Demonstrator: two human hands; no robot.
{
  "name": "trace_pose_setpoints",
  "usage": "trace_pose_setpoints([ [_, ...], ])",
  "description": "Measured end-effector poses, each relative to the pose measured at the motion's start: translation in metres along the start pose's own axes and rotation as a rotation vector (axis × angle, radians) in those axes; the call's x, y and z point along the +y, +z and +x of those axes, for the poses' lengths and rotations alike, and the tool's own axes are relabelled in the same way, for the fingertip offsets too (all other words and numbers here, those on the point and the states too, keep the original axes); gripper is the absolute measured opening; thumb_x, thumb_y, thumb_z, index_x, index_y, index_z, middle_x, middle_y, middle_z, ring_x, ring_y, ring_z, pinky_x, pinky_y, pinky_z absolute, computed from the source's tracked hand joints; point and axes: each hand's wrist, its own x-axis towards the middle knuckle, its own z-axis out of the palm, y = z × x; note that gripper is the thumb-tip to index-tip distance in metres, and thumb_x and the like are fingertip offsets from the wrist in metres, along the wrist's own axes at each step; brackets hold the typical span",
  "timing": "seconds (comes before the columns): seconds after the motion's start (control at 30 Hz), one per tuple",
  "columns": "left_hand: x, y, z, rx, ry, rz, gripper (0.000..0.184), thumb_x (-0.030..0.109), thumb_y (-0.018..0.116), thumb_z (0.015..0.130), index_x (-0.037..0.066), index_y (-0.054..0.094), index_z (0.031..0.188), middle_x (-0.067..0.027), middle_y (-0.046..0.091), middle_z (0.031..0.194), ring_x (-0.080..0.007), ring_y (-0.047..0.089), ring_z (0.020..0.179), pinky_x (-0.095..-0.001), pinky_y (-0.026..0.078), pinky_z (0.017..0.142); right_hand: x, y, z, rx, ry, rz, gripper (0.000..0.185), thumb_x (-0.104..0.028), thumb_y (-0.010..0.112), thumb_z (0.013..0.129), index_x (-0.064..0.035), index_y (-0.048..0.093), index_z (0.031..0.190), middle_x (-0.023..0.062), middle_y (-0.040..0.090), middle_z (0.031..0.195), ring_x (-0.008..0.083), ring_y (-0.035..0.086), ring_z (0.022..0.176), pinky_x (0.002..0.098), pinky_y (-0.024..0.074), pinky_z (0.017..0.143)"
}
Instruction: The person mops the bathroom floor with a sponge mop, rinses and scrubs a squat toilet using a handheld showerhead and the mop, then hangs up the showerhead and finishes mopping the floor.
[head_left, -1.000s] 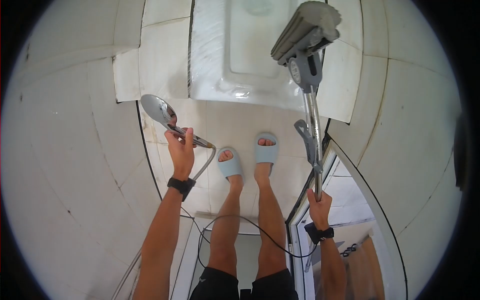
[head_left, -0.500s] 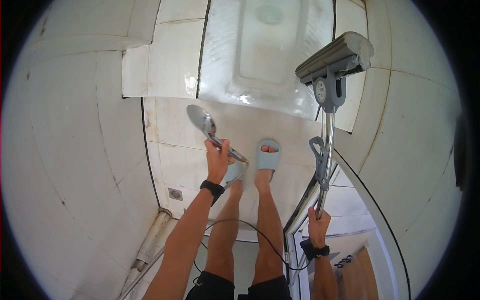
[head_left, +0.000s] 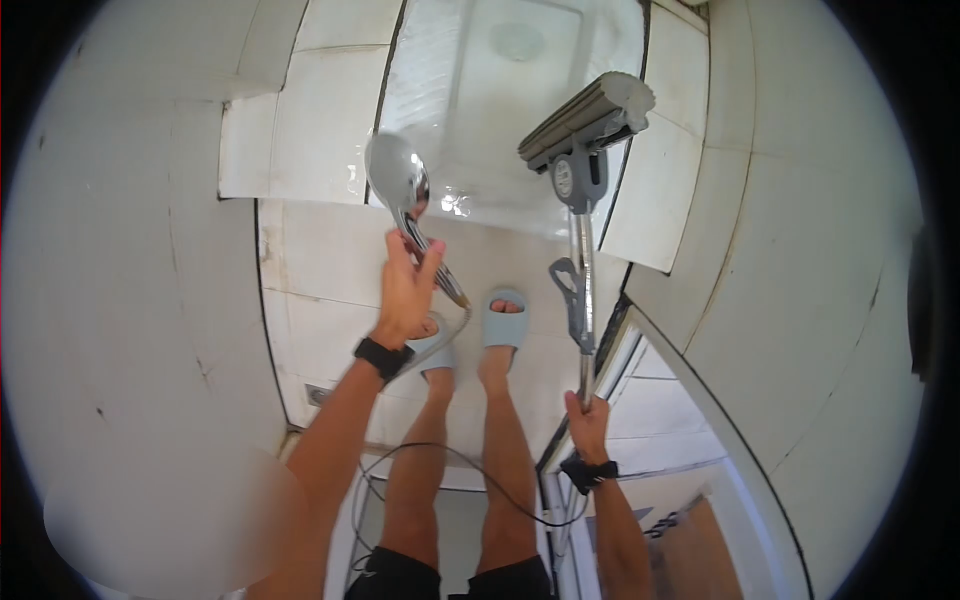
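My left hand [head_left: 408,285] is closed round the handle of a chrome shower head [head_left: 398,175], which points up and away from me over the near edge of the squat toilet [head_left: 420,100]. A thin hose runs back from its handle along my forearm. On the right, my right hand [head_left: 588,425] grips the metal pole of a sponge mop [head_left: 585,270]. The mop's grey head with its pale sponge [head_left: 628,95] is raised above the toilet's right side. A grey lever sits partway along the pole.
White tiled walls [head_left: 120,250] stand on both sides. A door frame [head_left: 690,370] is close on my right, and a floor drain [head_left: 318,395] lies at the left. A black cable [head_left: 500,485] loops across my legs between my wrists. I wear light blue slippers [head_left: 507,325].
The shower head has moved forward, from the floor tiles to over the toilet's near edge. In view, the mop and my right hand have shifted left. A blurred patch now covers the lower left.
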Motion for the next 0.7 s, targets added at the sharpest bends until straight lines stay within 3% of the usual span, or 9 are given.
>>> trace_pose_setpoints([
  [0.17, 0.073, -0.032, 0.044, -0.018, 0.180, 0.339, 0.039, 0.025, 0.065, 0.092, -0.002, 0.044, 0.111, -0.0128, 0.056, 0.068, -0.0247, 0.059, 0.059, -0.0352, 0.045, 0.053, -0.014, 0.015, 0.048, -0.043, -0.055, -0.036, 0.048, -0.030, 0.069, 0.088, -0.0036, 0.043, 0.058, 0.0004, 0.036, 0.052, 0.0108, 0.033, 0.051, 0.0334, 0.0274, 0.046],
  [0.4, 0.136, -0.062, 0.088, -0.127, 0.444, 0.558, 0.040, 0.029, 0.064, 0.092, -0.002, 0.049, 0.111, -0.0166, 0.060, 0.070, -0.0323, 0.058, 0.061, -0.0406, 0.046, 0.060, -0.012, 0.019, 0.088, -0.035, -0.092, -0.064, 0.049, -0.029, 0.070, 0.088, -0.0033, 0.042, 0.057, 0.0005, 0.038, 0.052, 0.0114, 0.033, 0.050, 0.0336, 0.0291, 0.046],
  [0.57, 0.155, -0.074, 0.122, -0.209, 0.438, 0.682, 0.044, 0.036, 0.061, 0.094, 0.002, 0.049, 0.119, -0.0121, 0.057, 0.079, -0.0216, 0.051, 0.059, -0.0336, 0.043, 0.056, -0.011, 0.014, 0.097, -0.031, -0.054, -0.096, 0.046, -0.021, 0.070, 0.087, -0.0067, 0.038, 0.057, -0.0039, 0.034, 0.054, 0.0089, 0.029, 0.052, 0.0322, 0.0238, 0.047],
  [0.63, 0.160, -0.077, 0.136, -0.197, 0.543, 0.707, 0.041, 0.035, 0.063, 0.092, -0.003, 0.053, 0.106, -0.0161, 0.060, 0.069, -0.0333, 0.057, 0.061, -0.0413, 0.045, 0.061, -0.008, 0.014, 0.098, -0.028, -0.054, -0.083, 0.045, -0.020, 0.070, 0.087, -0.0059, 0.039, 0.057, -0.0040, 0.034, 0.054, 0.0089, 0.030, 0.052, 0.0322, 0.0241, 0.047],
  [0.67, 0.160, -0.080, 0.149, -0.252, 0.510, 0.754, 0.042, 0.039, 0.056, 0.097, 0.003, 0.054, 0.118, -0.0053, 0.052, 0.078, -0.0145, 0.046, 0.066, -0.0303, 0.042, 0.061, -0.010, 0.014, 0.097, -0.024, -0.040, -0.080, 0.045, -0.020, 0.070, 0.087, -0.0053, 0.040, 0.057, -0.0037, 0.034, 0.053, 0.0088, 0.030, 0.052, 0.0323, 0.0242, 0.047],
  [0.7, 0.157, -0.080, 0.156, -0.255, 0.507, 0.750, 0.042, 0.039, 0.056, 0.097, 0.003, 0.054, 0.118, -0.0053, 0.052, 0.078, -0.0145, 0.046, 0.066, -0.0303, 0.042, 0.061, -0.013, 0.014, 0.096, -0.024, -0.036, -0.084, 0.045, -0.020, 0.070, 0.087, -0.0053, 0.040, 0.057, -0.0037, 0.034, 0.053, 0.0088, 0.030, 0.052, 0.0323, 0.0242, 0.047],
])
